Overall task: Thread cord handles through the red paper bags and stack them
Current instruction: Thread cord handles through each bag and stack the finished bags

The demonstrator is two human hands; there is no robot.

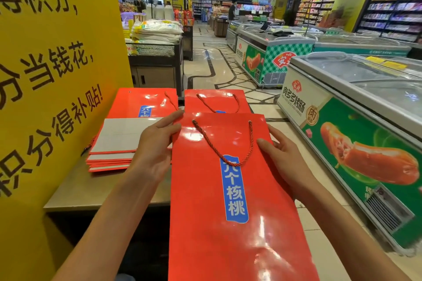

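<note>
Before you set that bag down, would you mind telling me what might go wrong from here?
The held bag is glossy and both the left hand and right hand grip only its upper edges, so it might slip. Its cord handle lies loose and could snag when placed on the threaded bag behind. The stack at the left sits near the table edge and may get nudged.

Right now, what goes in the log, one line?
left hand: holds bag edge | right hand: holds other edge | cord: threaded | stack: behind
</note>
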